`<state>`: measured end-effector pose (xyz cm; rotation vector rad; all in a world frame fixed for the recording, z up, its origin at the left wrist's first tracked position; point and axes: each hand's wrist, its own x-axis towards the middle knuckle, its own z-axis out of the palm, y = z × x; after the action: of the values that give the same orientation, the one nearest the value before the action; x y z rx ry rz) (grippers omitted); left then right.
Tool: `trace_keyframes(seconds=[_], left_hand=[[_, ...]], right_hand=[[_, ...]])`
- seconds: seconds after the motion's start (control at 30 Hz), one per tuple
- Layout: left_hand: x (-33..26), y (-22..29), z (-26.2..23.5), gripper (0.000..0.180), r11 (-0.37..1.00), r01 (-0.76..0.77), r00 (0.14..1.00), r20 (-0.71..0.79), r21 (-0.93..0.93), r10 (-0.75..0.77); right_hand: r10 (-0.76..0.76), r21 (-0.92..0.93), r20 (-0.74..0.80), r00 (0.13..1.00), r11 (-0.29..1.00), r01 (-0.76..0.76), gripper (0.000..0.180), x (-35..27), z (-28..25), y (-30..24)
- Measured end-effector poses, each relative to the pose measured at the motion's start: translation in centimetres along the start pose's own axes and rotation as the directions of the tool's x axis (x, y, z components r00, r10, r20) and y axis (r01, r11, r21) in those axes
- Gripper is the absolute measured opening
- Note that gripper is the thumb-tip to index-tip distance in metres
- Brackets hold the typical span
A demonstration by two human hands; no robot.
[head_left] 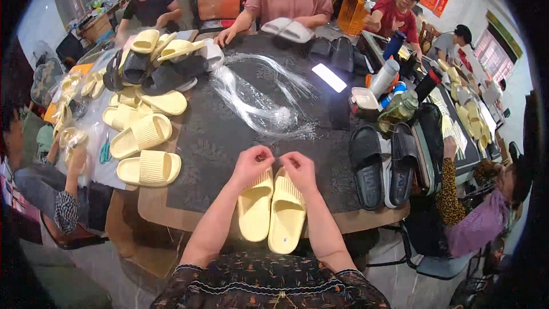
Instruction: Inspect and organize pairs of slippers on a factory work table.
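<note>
A pair of pale yellow slide sandals lies side by side at the table's near edge, soles toward me: the left sandal [254,213] and the right sandal [285,223]. Over their toe ends, my left hand [255,163] is closed in a pinch. My right hand [298,169] is pinched too, close beside it, fingertips nearly meeting the left ones. Anything between the fingers is too small to make out. Beyond my hands, a loose bundle of clear plastic strands [234,88] is spread across the dark tabletop [200,154].
Yellow sandals [150,169] and black sandals [136,67] are heaped at the left, near green-handled scissors [104,150]. At right stand black slides [368,160], a lit phone [329,78], a flask [384,77] and a glass jar [403,107]. Several people sit around the table.
</note>
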<state>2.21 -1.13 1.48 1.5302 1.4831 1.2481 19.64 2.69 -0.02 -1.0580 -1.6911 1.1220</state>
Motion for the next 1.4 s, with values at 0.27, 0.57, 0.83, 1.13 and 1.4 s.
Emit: trace_keyframes(seconds=[0.27, 0.57, 0.83, 1.13, 1.4], left_hand=[[-0.4, 1.2, -0.5, 0.013, 0.997, -0.003, 1.0, 0.004, -0.071, 0.003], [-0.8, -0.3, -0.3, 0.014, 0.992, -0.068, 0.996, -0.07, -0.11, 0.061], [0.1, -0.5, 0.0, 0.013, 0.981, -0.027, 0.985, -0.172, -0.191, -0.006], [-0.4, -0.9, -0.6, 0.008, 0.992, 0.034, 0.986, -0.16, -0.122, -0.053], [0.3, -1.9, -0.2, 0.006, 0.925, 0.128, 0.977, -0.116, -0.358, -0.18]], right_hand=[[-0.103, -0.005, 0.051, 0.993, 0.995, 0.103, 0.012, 0.0, 0.3, -0.1], [-0.1, -0.052, 0.05, 0.994, 0.993, 0.103, 0.011, -0.2, 0.4, -0.4], [-0.057, 0.066, -0.153, 0.987, 0.995, 0.068, 0.01, 0.3, -0.4, -1.5], [-0.134, -0.174, 0.009, 0.991, 0.976, 0.134, 0.015, -4.3, -2.8, -7.0], [0.16, -0.52, 0.425, 0.891, 0.849, 0.096, 0.033, -10.1, -4.1, -10.8]])
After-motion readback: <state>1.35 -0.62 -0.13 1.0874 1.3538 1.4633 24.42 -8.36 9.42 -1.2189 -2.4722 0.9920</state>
